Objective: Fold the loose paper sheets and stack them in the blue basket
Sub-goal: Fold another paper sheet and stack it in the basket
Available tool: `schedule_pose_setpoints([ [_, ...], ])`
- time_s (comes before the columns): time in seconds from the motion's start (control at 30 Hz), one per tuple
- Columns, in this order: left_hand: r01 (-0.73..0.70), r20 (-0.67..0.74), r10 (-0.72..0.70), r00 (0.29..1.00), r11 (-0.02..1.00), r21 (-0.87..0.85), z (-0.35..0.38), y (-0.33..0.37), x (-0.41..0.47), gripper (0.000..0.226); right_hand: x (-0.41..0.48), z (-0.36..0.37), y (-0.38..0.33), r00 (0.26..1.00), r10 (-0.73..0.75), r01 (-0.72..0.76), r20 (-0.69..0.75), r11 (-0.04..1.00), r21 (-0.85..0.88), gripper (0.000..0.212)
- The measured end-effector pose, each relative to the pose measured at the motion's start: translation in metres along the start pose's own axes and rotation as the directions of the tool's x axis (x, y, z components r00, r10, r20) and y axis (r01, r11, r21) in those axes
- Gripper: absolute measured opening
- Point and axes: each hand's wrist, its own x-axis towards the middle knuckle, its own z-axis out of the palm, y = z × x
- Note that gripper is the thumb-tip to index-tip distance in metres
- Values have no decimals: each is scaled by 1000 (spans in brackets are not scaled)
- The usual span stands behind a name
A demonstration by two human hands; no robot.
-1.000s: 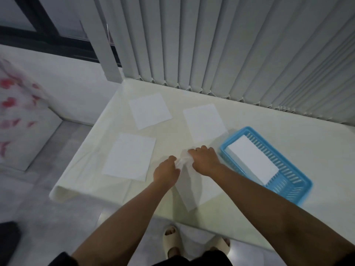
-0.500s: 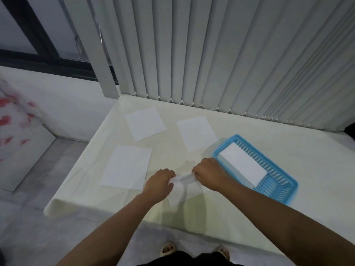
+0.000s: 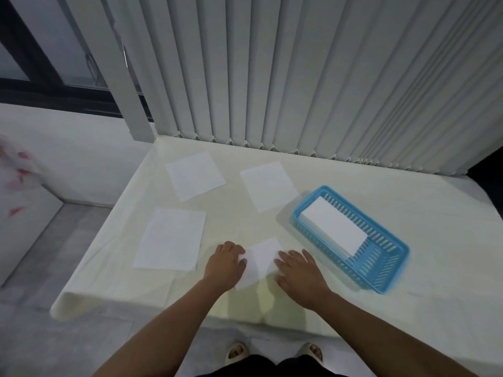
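Hands pressed flat on a folded paper sheet (image 3: 260, 261) lying on the cream bench (image 3: 353, 300), just left of the blue basket (image 3: 392, 270). Left hand (image 3: 224, 263) with fingers curled onto the sheet's left edge, right hand (image 3: 298, 269) spread open over its right edge; neither gripping. Inside the basket, a white stack of folded sheets (image 3: 334, 227). Left of the basket, three unfolded sheets: nearest one (image 3: 268, 185), farther one (image 3: 194, 175), and another (image 3: 171, 239) beside the left hand.
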Motion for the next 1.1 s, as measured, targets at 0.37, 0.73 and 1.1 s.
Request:
schedule_pose_setpoints([
  [0.37,134,189,-148,971,988,82,-17,26,38,31,-11,0,7,1000,-22,21,21,996,81,78],
  [0.73,314,154,-338,928,490,-813,-62,32,37,13,5,-49,-20,860,489,-380,146,422,823,45],
  [1.1,153,79,-317,945,215,-965,-68,63,24,17,32,-99,-31,801,533,-144,273,-270,952,14],
])
